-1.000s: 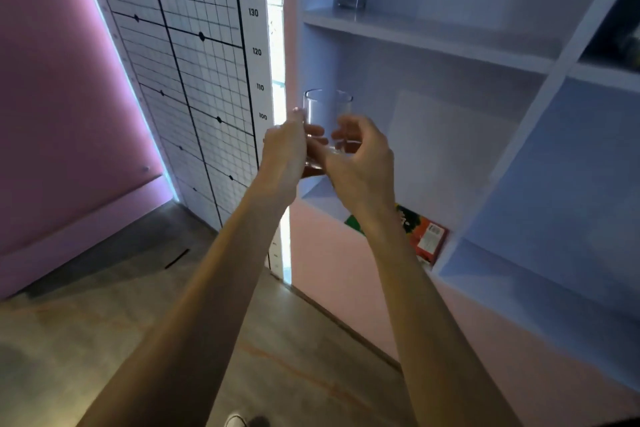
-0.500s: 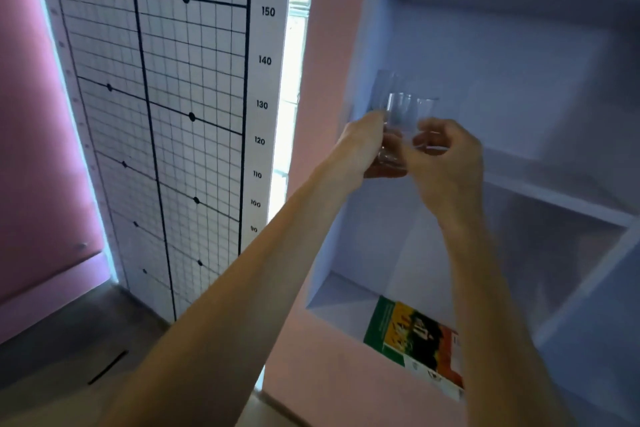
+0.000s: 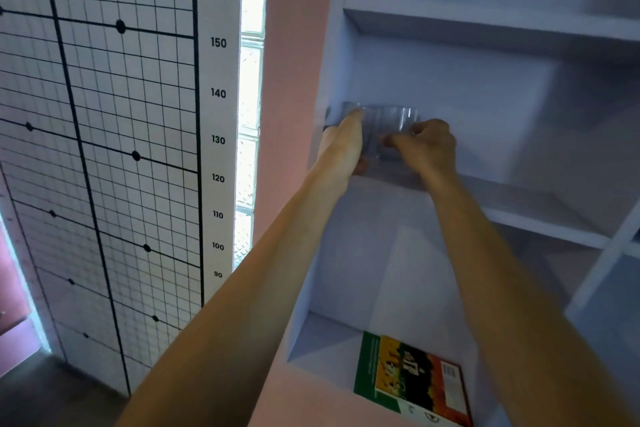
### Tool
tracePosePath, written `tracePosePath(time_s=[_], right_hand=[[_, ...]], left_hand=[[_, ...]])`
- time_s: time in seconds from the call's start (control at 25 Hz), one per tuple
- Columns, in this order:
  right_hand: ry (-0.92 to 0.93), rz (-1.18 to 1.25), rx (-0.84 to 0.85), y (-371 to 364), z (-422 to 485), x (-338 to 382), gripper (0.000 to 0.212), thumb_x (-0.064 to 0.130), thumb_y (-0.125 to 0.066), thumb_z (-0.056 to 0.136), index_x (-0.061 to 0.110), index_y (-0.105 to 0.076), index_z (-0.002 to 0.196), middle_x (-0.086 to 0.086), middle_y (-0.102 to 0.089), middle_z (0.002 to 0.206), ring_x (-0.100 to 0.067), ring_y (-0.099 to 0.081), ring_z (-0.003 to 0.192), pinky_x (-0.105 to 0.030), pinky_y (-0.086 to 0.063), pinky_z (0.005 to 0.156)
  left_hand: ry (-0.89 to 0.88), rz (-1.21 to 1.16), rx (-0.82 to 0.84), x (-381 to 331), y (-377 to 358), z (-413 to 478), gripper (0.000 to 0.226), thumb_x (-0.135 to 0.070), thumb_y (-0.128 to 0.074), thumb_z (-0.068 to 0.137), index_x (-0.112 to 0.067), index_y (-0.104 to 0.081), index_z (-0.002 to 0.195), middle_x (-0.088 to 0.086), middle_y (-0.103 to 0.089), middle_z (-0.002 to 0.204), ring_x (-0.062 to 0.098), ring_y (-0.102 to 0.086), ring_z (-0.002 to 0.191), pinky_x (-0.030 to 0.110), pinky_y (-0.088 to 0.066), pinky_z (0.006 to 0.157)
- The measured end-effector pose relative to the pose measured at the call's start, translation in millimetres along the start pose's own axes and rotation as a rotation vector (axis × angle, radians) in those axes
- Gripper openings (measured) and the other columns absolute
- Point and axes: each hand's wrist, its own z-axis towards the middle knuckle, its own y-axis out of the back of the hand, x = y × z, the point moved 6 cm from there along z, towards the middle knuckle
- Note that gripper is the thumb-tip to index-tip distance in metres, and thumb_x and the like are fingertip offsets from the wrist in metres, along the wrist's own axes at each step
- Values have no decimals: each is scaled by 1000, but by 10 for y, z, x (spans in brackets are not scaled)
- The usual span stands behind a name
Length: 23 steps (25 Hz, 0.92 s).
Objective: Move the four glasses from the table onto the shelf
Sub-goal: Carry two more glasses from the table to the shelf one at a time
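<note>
Both hands gripped the glass (image 3: 393, 133) at the shelf (image 3: 519, 208) edge, left hand (image 3: 343, 146) and right hand (image 3: 427, 146) pinching it. Letting go early could've tipped it into the glass at far left (image 3: 348, 111).

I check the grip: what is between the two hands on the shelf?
In the head view, a clear glass sits between the left hand and right hand.
</note>
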Motion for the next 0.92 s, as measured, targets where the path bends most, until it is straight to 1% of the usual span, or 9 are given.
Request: tracePosePath(time_s=[0.12,0.2,0.4,0.48,0.56,0.64,0.72,0.84,0.92], right_hand=[[7,-50,19,-30,77,-23,33,31,-88,71,10,-64,77,-4,-54,65,-24,-59,74,-31,-39,62],[15,-75,30,-63,101,-21,34,32,-88,73,9,-64,79,-4,-55,67,-23,-58,76,-31,-38,63],[23,-118,46,-165,117,-15,51,46,-88,73,9,-59,94,-8,-58,88,-21,-56,84,-29,-31,51],[-3,-107,58,-165,95,-15,63,49,-87,73,1,-67,107,-12,-68,99,-26,-65,94,-29,-41,63],[-43,-65,42,-116,3,-19,77,51,-87,72,-1,-64,124,-17,-71,120,-34,-68,112,-33,-49,77],[-84,-1,0,-24,-167,-11,85,56,-85,73,-1,-57,129,-19,-68,130,-36,-66,117,-34,-48,79],[-82,39,-51,95,-430,36,89,62,-78,77,2,-52,138,-14,-64,135,-33,-64,121,-31,-44,80],[-17,173,-89,274,-914,87,84,62,-72,86,9,-50,148,-8,-69,134,-16,-69,107,-21,-53,77],[-8,338,-69,381,-1235,13,65,54,-71,92,11,-60,140,-6,-76,118,-13,-77,90,-26,-64,68]], left_hand=[[13,12,35,6,-18,64,49,-45,-56,98,-7,-60,129,13,-65,123,29,-67,91,34,-61,73],[15,-14,47,14,-9,84,44,-43,-57,98,-8,-61,124,12,-65,120,28,-67,86,31,-61,68],[-7,-48,59,37,21,93,25,-33,-57,98,-8,-62,101,6,-63,86,21,-66,67,26,-60,56],[-28,-49,53,15,24,77,20,-29,-57,98,-13,-59,86,6,-63,81,20,-66,66,28,-60,60],[-50,-70,51,7,28,43,21,-26,-58,97,-16,-59,79,5,-65,77,22,-67,68,34,-62,68],[-78,-86,29,12,38,-15,30,-23,-59,96,-18,-66,68,1,-69,59,25,-68,68,42,-64,76],[-121,-80,-5,18,46,-121,39,-23,-60,95,-16,-70,58,-5,-68,49,25,-69,67,39,-64,71],[-175,-92,-39,67,56,-389,16,-30,-66,91,-17,-66,82,-3,-73,77,25,-75,75,44,-65,75],[-202,-85,-6,209,40,-607,21,-36,-71,85,-15,-70,87,-11,-73,71,9,-75,72,46,-64,80]])
